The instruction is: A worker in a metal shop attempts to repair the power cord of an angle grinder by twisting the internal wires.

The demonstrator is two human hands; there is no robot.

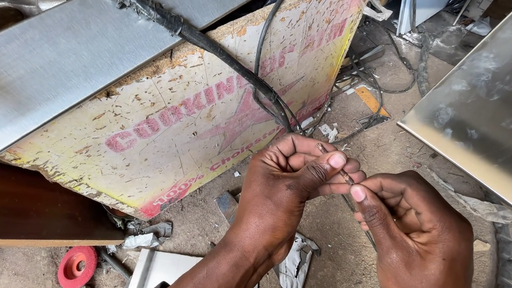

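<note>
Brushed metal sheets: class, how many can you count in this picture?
2. One metal sheet slants across the upper left, over the worn printed board. The other metal sheet fills the upper right corner. More may lie beyond the picture's edges.

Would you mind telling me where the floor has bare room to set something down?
Bare dirt floor lies between the crumpled rag and the right hand. Another patch sits below the worn board, beside the red disc. Behind the left hand, tangled black cables crowd the ground.
</note>
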